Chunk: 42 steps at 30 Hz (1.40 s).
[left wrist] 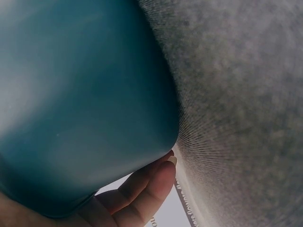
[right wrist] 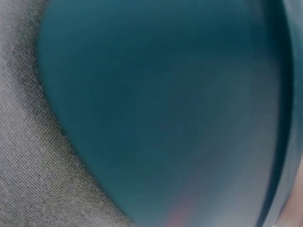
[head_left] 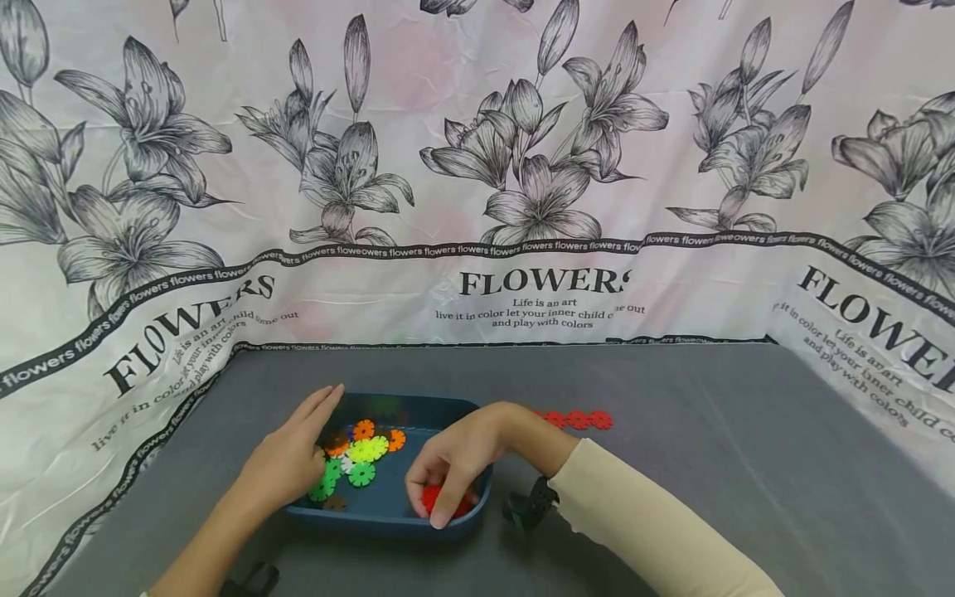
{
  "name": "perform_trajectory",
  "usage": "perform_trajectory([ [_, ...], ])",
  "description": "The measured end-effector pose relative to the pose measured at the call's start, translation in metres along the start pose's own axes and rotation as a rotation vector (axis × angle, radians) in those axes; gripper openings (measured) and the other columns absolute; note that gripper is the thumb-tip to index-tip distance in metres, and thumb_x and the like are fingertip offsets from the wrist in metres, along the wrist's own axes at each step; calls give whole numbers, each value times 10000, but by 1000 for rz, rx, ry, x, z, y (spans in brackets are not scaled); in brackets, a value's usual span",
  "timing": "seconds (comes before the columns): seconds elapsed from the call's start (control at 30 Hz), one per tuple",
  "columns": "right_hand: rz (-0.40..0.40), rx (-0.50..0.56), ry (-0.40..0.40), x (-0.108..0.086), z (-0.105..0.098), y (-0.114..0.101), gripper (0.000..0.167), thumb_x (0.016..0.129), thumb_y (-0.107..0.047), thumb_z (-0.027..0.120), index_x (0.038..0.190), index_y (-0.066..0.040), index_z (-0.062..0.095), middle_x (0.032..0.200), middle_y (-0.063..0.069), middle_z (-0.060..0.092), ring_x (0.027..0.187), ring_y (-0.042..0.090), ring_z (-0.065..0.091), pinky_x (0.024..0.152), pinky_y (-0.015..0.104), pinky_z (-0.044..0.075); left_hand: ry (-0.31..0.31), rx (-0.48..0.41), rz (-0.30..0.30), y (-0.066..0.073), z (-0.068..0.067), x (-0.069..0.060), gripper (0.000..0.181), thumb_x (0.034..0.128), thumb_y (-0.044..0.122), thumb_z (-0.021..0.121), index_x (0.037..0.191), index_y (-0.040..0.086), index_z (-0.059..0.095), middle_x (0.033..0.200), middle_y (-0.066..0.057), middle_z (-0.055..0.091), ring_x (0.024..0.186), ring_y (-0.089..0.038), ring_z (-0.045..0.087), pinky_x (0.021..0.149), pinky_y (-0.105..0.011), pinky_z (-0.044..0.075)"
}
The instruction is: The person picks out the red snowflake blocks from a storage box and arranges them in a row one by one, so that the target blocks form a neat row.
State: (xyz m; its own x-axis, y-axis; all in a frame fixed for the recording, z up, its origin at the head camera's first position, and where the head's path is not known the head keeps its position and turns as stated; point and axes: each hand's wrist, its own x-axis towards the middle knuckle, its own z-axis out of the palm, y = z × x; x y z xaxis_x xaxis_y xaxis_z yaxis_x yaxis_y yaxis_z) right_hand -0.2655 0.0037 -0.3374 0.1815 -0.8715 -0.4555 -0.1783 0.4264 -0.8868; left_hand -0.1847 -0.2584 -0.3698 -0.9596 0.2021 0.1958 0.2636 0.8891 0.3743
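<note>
A dark blue tray (head_left: 403, 524) holds small notched discs: green ones (head_left: 361, 474), yellow ones (head_left: 369, 449), orange ones (head_left: 364, 429) and a few others. My left hand (head_left: 287, 460) grips the tray's left end; in the left wrist view its fingers (left wrist: 154, 187) bend against the tray's outer wall (left wrist: 94, 104). Inside the right end, my right hand (head_left: 458, 464) has its thumb and fingers curled round red discs (head_left: 440, 499), partly hidden by the hand. The right wrist view shows mainly the tray's outer wall (right wrist: 161, 104), with a sliver of skin at the right edge.
Behind my right wrist, a row of red discs (head_left: 578, 419) lies on the grey tabletop (head_left: 709, 431). A flower-printed cloth (head_left: 537, 290) borders the table at the back and both sides. A dark strap device (head_left: 531, 504) sits under my right wrist.
</note>
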Motion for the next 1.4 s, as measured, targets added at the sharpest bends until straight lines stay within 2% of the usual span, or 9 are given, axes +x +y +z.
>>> perform_trajectory([
  [0.1,-23,56,70,-1,-1,2,99,973,70,546,1043,16,592,824,54,609,686,191,557,643,292,506,-3,-3,-1,0,1,0,880,766,-173,461,1590,80,286,1586,-177,288,440,-111,231,426,-270,236],
  [0.2,-31,-1,238,1,0,4,64,966,31,593,1022,8,616,839,49,634,698,192,603,625,298,526,0,-1,0,-1,1,1,886,764,-174,463,1592,82,281,1587,-173,287,437,-110,238,425,-270,244],
  [0.33,47,-270,491,9,5,6,39,950,-33,644,976,-62,646,837,1,607,621,156,584,578,277,517,7,5,5,-1,0,1,890,763,-174,467,1593,86,281,1587,-169,288,435,-108,238,424,-269,244],
  [0.43,115,-476,610,14,8,8,73,942,-76,662,994,-127,656,880,-49,577,662,112,555,614,253,501,1,2,3,-1,1,1,891,763,-172,470,1594,88,279,1588,-172,286,438,-110,238,425,-269,239],
  [0.53,135,-567,693,15,9,9,83,952,-104,649,1012,-158,667,903,-77,575,726,96,536,644,244,473,-10,-3,-1,-1,2,1,896,765,-171,472,1597,94,272,1590,-174,280,441,-110,242,426,-268,241],
  [0.83,73,-470,810,16,7,10,200,1008,-67,506,999,-122,699,855,-49,590,666,116,484,612,249,405,7,11,4,-2,2,1,884,767,-169,463,1593,87,280,1584,-172,290,447,-112,231,432,-270,229],
  [1.03,91,-508,891,18,8,10,191,995,-66,549,982,-136,726,889,-73,621,733,105,526,665,249,445,11,12,10,-4,2,1,882,772,-166,460,1595,91,275,1583,-165,293,452,-103,223,434,-268,228],
  [1.2,102,-580,993,20,9,10,169,957,-24,607,998,-124,736,857,-70,613,697,112,509,626,247,445,9,9,3,-4,2,2,887,770,-167,462,1597,95,272,1587,-158,290,452,-105,224,436,-269,232],
  [1.4,34,-524,1113,21,10,11,69,922,-25,691,962,-81,693,745,-54,658,632,76,556,597,229,472,-3,-4,-6,-3,1,2,888,774,-166,461,1599,96,266,1593,-170,275,450,-110,231,436,-272,237],
])
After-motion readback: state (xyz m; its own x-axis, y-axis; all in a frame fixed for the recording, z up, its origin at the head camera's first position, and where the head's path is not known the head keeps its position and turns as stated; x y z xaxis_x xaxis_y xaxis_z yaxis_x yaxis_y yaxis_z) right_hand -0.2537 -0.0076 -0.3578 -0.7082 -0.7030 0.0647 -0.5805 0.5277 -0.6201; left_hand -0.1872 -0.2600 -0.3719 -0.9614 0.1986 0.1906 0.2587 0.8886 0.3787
